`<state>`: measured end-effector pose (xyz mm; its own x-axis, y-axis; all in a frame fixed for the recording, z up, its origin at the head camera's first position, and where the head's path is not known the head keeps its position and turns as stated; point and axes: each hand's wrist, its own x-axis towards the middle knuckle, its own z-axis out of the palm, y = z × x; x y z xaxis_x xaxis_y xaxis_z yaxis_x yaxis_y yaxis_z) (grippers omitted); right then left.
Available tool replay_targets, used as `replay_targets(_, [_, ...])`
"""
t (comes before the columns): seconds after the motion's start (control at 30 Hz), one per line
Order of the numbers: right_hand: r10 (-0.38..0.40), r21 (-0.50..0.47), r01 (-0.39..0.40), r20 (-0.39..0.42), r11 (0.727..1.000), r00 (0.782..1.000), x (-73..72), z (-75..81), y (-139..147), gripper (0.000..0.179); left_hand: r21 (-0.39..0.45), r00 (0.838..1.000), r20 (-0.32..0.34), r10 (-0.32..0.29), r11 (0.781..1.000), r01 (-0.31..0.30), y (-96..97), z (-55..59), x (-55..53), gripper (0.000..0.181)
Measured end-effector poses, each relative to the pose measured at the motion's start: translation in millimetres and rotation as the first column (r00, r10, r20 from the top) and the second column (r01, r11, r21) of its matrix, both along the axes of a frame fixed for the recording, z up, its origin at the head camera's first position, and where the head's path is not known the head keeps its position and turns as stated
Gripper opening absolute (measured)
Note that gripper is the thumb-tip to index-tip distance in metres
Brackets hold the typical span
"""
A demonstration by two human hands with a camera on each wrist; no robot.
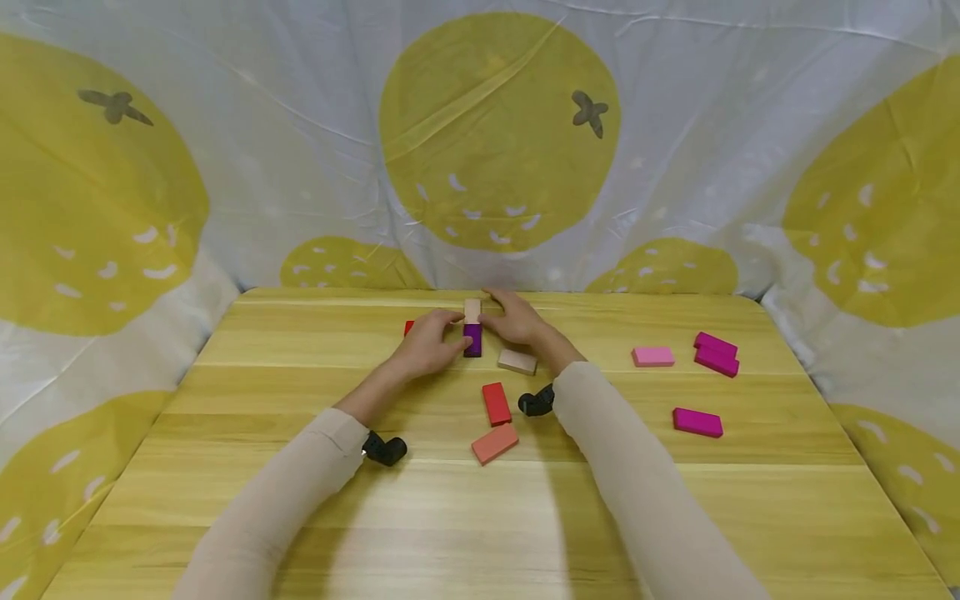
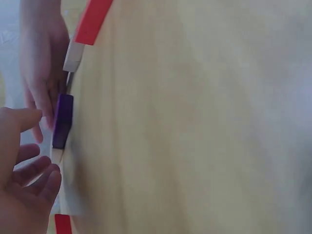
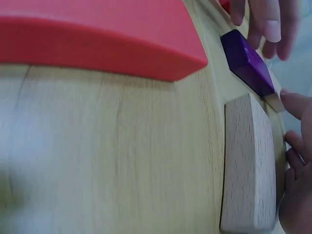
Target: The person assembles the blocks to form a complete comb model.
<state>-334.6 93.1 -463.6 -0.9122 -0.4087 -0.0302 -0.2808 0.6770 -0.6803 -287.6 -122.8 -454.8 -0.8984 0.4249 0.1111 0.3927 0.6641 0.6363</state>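
Note:
A purple block [image 1: 474, 333] lies end to end with a plain wooden block [image 1: 472, 309] near the table's back edge. My left hand [image 1: 426, 346] is at their left side, its thumb close to the purple block and its fingers loosely bent. My right hand [image 1: 516, 318] stands at the right of the pair, fingers extended, thumb right at the plain block. In the right wrist view a second plain wooden block [image 3: 241, 165] lies beside the right hand. A red block [image 1: 408, 327] is partly hidden behind the left hand.
Nearer the front lie a red block [image 1: 496, 403] and a salmon block [image 1: 495, 444]. On the right are a pink block [image 1: 653, 357], two overlapping magenta blocks [image 1: 717, 360] and another magenta block [image 1: 697, 422]. A patterned cloth [image 1: 315, 167] hangs behind the table [image 1: 420, 533].

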Motion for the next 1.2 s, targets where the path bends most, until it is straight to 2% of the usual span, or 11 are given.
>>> replay_targets(0.1, [-0.02,-0.066,0.02,-0.004,0.998,1.0,2.7,1.1,7.0,0.063,-0.015,1.0,-0.005,-0.006,1.0,0.006,3.1,5.1,-6.9,0.051])
replay_targets(0.23, [-0.004,-0.122,0.003,-0.009,0.993,1.0,10.1,7.9,17.6,0.056,-0.062,0.997,-0.029,-0.078,0.995,0.076,3.7,9.8,-17.9,0.048])
replay_targets(0.33, [0.028,-0.143,-0.031,-0.022,0.989,0.999,19.3,17.6,25.4,0.051,-0.129,0.987,-0.057,-0.148,0.982,0.139,0.5,10.7,-24.5,0.046])
replay_targets(0.47, [0.1,-0.15,-0.107,-0.048,0.983,0.994,34.6,29.0,37.9,0.046,-0.207,0.979,-0.056,-0.196,0.961,0.181,-4.6,8.9,-27.5,0.049])
replay_targets(0.6, [0.207,-0.168,-0.213,-0.054,0.962,0.977,51.2,33.0,46.5,0.046,-0.233,0.98,-0.045,-0.194,0.956,0.179,-8.4,4.9,-28.4,0.05])
replay_targets(0.7, [0.266,-0.178,-0.274,-0.064,0.945,0.962,62.6,32.1,48.3,0.046,-0.216,0.98,-0.05,-0.193,0.96,0.177,-9.5,2.5,-30.3,0.049])
replay_targets(0.93, [0.339,-0.162,-0.335,-0.008,0.928,0.941,91.3,25.1,44.3,0.051,-0.204,0.978,-0.071,-0.194,0.963,0.176,-10.8,-5.2,-30.7,0.046])
replay_targets(1.2, [0.398,-0.046,-0.4,-0.046,0.915,0.916,103.3,16.3,41.3,0.048,-0.159,0.976,-0.067,-0.209,0.968,0.196,-10.7,-6.0,-34.1,0.046])
